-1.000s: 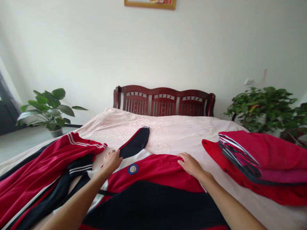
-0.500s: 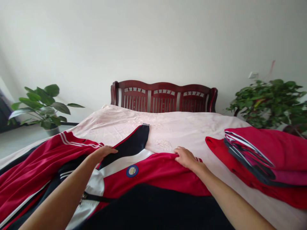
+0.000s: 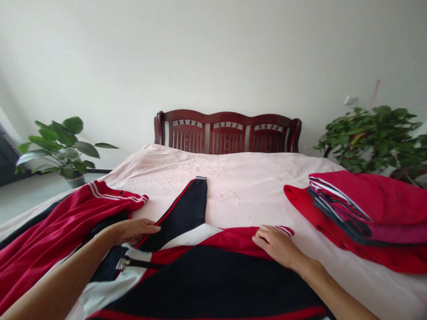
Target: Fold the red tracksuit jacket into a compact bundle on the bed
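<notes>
I am pressing both flat, ungripping hands, left hand (image 3: 131, 231) and right hand (image 3: 275, 243), on the jacket (image 3: 213, 275), now folded over its badge near the bed's (image 3: 240, 178) front edge.

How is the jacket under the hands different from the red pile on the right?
The jacket lies spread flat under both hands; the folded pile sits stacked and untouched. The jacket shows much navy and white; the folded pile looks mostly red. Both rest on the pink sheet and share red cloth with striped trim.
</notes>
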Available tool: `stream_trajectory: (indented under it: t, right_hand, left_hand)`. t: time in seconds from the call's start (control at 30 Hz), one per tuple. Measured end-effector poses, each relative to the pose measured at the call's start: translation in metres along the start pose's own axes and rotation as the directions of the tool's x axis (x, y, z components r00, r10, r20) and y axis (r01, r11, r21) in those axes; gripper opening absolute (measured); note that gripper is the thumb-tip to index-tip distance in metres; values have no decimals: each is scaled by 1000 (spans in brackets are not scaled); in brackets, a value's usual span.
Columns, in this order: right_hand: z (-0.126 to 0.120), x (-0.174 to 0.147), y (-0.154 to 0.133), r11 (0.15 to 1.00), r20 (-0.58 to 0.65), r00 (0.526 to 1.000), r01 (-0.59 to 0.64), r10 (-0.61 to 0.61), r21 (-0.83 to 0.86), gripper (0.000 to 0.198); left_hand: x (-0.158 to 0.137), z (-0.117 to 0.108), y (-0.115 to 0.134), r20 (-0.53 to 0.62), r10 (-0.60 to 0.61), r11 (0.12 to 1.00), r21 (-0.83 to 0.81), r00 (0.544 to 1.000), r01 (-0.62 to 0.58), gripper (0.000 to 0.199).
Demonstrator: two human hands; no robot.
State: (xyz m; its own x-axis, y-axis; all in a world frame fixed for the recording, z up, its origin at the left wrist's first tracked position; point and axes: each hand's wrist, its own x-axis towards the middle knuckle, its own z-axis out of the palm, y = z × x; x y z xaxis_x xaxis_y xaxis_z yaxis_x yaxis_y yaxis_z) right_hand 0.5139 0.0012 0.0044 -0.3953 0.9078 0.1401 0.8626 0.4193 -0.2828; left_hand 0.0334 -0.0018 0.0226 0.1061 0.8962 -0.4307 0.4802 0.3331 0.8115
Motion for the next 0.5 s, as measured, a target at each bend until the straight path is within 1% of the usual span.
stream_trajectory:
  t: [0.07, 0.1, 0.13, 0.17, 0.2, 0.23, 0.27, 0.3, 0.37, 0.43, 0.5]
  right_hand:
    - [-3, 16, -4, 999, -6, 1000, -26, 26, 31, 37]
    - [-4, 25, -7, 994, -21, 998, -59, 62, 95, 34]
    - [-3, 35, -11, 969, -30, 992, -115, 124, 218, 27]
    - [-1, 46, -15, 908, -16, 979, -182, 203, 376, 18]
    - [2, 58, -20, 810, 28, 961, -246, 274, 533, 12]
    - [6, 70, -26, 690, 91, 941, -302, 326, 657, 15]
    - [12, 84, -33, 577, 159, 921, -349, 354, 738, 22]
    - [18, 97, -41, 491, 218, 904, -389, 368, 779, 27]
    - [33, 126, -59, 403, 294, 880, -439, 373, 803, 30]
    - [48, 153, -78, 304, 354, 858, -473, 373, 827, 29]
    - [62, 178, -95, 200, 413, 842, -497, 347, 845, 22]
  left_hand:
    - [3, 7, 12, 62, 0, 995, -95, 998, 6, 40]
    - [4, 10, 19, 96, 14, 988, -152, 995, 1, 39]
    - [5, 12, 25, 109, 40, 978, -206, 993, -17, 40]
    - [5, 14, 31, 116, 67, 965, -259, 991, -35, 41]
    - [4, 16, 36, 121, 90, 950, -307, 989, -49, 42]
    - [3, 16, 39, 126, 104, 936, -348, 987, -55, 43]
    - [1, 16, 40, 132, 111, 923, -380, 985, -53, 44]
    - [-1, 16, 40, 140, 110, 914, -403, 984, -45, 44]
    - [-3, 14, 37, 155, 93, 902, -431, 984, -18, 44]
    - [-5, 12, 31, 162, 78, 893, -450, 984, 3, 44]
    - [-5, 10, 25, 165, 73, 884, -468, 984, 13, 45]
